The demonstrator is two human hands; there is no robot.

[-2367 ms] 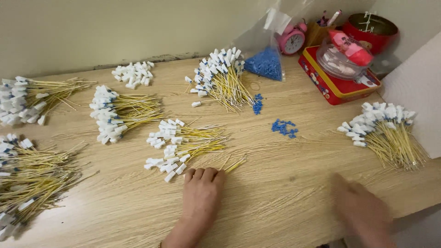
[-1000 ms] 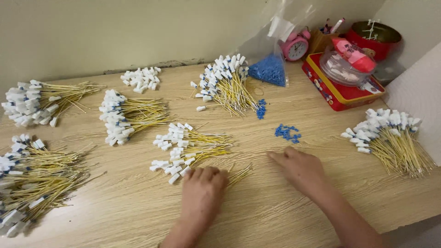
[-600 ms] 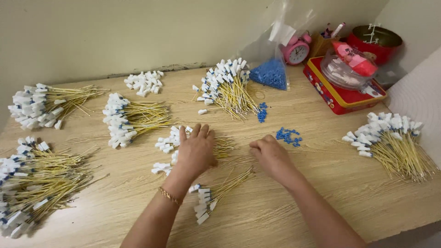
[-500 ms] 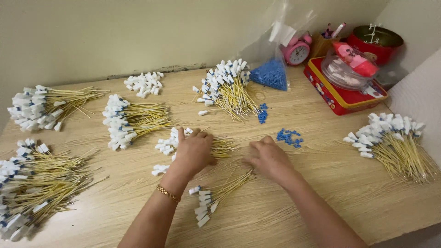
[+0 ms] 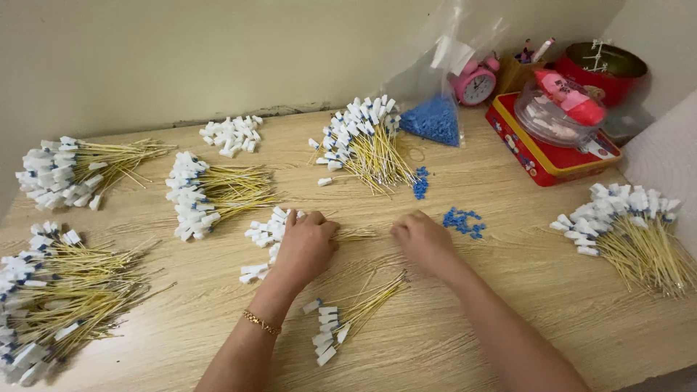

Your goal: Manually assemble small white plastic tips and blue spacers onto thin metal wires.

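Left hand (image 5: 305,243) flat, pressing white-capped yellow wire bundle (image 5: 272,239) at worktop (image 5: 508,305) centre; right hand (image 5: 421,239) curled, contents hidden. Better gather wires parallel, caps aligned, before lifting.

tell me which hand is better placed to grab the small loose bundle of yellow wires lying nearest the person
Left, probably. The left hand rests on a wire pile just above the small bundle, whose white-tipped ends lie beside the left forearm. The right hand sits further right, nearer the small blue pieces.
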